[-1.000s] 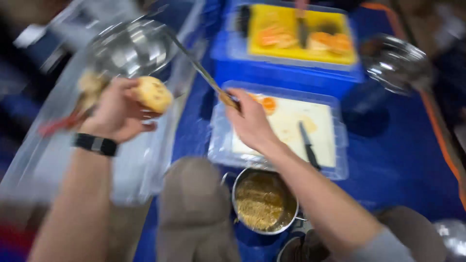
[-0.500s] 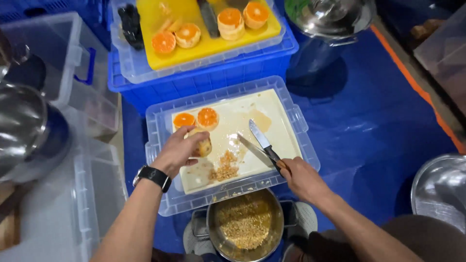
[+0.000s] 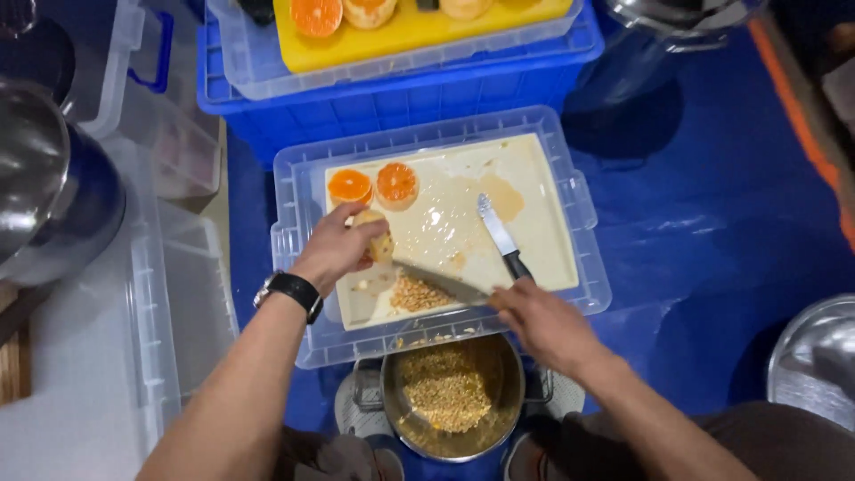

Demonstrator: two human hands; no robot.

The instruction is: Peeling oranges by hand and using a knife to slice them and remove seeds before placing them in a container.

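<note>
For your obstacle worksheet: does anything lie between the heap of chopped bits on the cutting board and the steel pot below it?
Only the clear lid's raised rim lies between the chopped bits and the steel pot; the board's near edge is otherwise bare.

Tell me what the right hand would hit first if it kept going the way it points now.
The right hand points up-left along its blade, so it would probably first meet the heap of chopped bits on the cutting board; height above the board is unclear.

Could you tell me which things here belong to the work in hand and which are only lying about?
In use: left hand on peeled fruit; right hand with scraping blade; chopped bits; cutting board; steel pot.

Lying about: black-handled knife; two orange halves; yellow board; blue crate.
</note>
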